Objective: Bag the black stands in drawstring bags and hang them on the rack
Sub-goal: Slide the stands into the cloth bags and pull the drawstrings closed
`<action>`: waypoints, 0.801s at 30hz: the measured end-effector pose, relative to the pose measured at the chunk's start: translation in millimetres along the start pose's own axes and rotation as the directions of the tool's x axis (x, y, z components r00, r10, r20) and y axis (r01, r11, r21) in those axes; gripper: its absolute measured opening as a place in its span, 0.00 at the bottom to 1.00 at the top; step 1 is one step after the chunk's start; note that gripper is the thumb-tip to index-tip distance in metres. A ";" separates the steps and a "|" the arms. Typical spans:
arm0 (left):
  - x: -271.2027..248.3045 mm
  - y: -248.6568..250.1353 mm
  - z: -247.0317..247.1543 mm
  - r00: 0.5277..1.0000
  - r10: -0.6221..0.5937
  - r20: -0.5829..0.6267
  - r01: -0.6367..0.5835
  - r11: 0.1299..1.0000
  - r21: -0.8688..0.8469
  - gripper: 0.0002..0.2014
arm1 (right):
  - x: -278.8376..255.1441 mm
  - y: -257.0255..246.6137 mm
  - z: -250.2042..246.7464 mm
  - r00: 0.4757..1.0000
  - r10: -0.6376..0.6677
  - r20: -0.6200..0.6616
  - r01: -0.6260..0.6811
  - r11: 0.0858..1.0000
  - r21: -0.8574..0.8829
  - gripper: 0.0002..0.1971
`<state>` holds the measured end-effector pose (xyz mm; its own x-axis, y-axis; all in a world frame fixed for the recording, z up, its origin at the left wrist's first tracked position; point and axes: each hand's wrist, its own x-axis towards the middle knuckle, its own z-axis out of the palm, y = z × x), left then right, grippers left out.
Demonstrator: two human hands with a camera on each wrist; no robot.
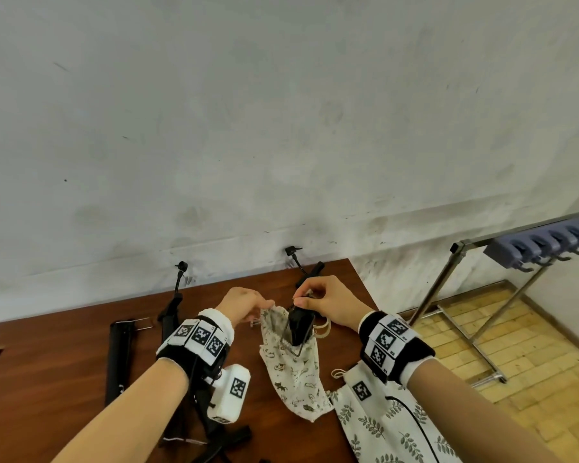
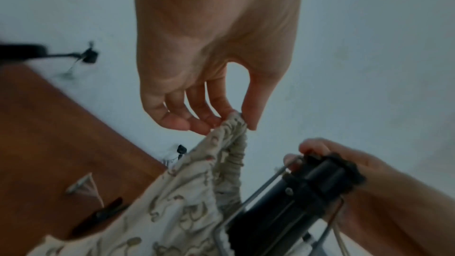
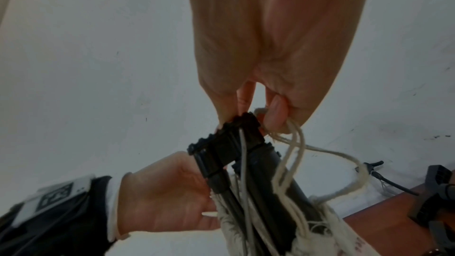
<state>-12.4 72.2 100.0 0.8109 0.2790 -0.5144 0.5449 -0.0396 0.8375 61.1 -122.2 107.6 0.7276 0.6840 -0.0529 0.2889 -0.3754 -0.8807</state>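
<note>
Nearest to us in the head view, our left hand point(image 1: 244, 304) pinches the gathered rim of the cat-print drawstring bag point(image 1: 291, 365), while at three o'clock of it our right hand point(image 1: 328, 304) grips the top of a black stand point(image 1: 300, 325) sunk partway into the bag's mouth above the brown table point(image 1: 47, 379). A leaf-print bag point(image 1: 381, 419) lies at five o'clock, the rack point(image 1: 528, 252) far off at two o'clock.

Left wrist now: fingertips point(image 2: 197, 124) and thumb squeeze the rim, stand point(image 2: 295, 192) at five o'clock.

Right wrist: fingers point(image 3: 275, 114) curl round the stand's head point(image 3: 236, 133) and cord point(image 3: 295, 163).
</note>
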 end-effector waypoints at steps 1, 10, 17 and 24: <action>-0.8 0.3 0.4 1.000 0.007 0.017 -0.007 0.999 0.041 0.09 | 0.1 1.2 0.8 1.000 -0.002 0.001 0.002 1.000 -0.004 0.02; -27.7 18.0 11.3 0.980 0.145 0.134 -0.124 0.980 -0.158 0.11 | 3.9 -6.5 24.3 0.999 -0.045 0.029 0.045 0.999 -0.005 0.06; -60.5 66.0 -1.2 0.958 0.279 0.069 -0.277 0.960 -0.033 0.12 | 11.1 -17.6 24.7 0.999 -0.031 0.040 0.033 0.997 -0.067 0.08; -72.0 84.3 -5.4 0.963 0.236 0.128 -0.237 0.972 -0.005 0.06 | 9.5 -18.0 19.3 0.999 0.039 0.029 -0.036 0.994 -0.101 0.16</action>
<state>-26.0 53.9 208.6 0.9369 0.1367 -0.3219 0.3362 -0.0993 0.9365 50.8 -96.8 113.8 0.7196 0.6871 -0.1008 0.3239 -0.4605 -0.8265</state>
